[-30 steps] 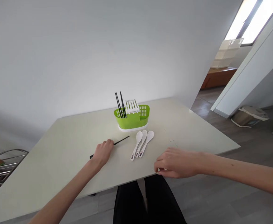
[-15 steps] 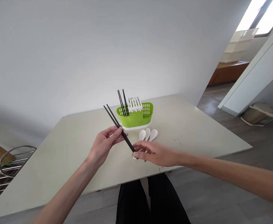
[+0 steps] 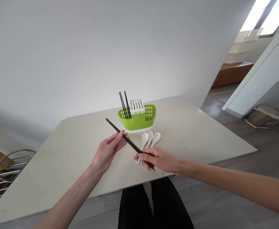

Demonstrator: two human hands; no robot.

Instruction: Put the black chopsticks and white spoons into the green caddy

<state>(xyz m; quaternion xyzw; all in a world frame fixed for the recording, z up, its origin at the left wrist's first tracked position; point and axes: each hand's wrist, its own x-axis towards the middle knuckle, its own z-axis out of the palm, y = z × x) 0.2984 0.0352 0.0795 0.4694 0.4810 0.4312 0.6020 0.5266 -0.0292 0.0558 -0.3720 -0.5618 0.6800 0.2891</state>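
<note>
A pair of black chopsticks (image 3: 131,143) lies close together, slanting from upper left to lower right above the table. My left hand (image 3: 109,149) pinches them near their middle between thumb and fingers. At their lower right end, my right hand (image 3: 155,159) grips them with thumb and index finger. Beyond the hands stands a green cutlery basket (image 3: 136,122) with a white slatted top piece (image 3: 137,106) and a white base. Several black chopsticks (image 3: 124,106) stand upright in its left compartment. Three white spoons (image 3: 150,138) lie in front of it, their handles partly hidden by my right hand.
The pale table (image 3: 82,143) meets a grey-white wall at the back. A metal rack (image 3: 12,165) stands beyond its left edge. On the floor to the right is a lidded bin (image 3: 266,116).
The chopsticks' upper tips, spread apart before, now lie together, and the pair is tilted flatter. My right hand has moved slightly right and turned.
</note>
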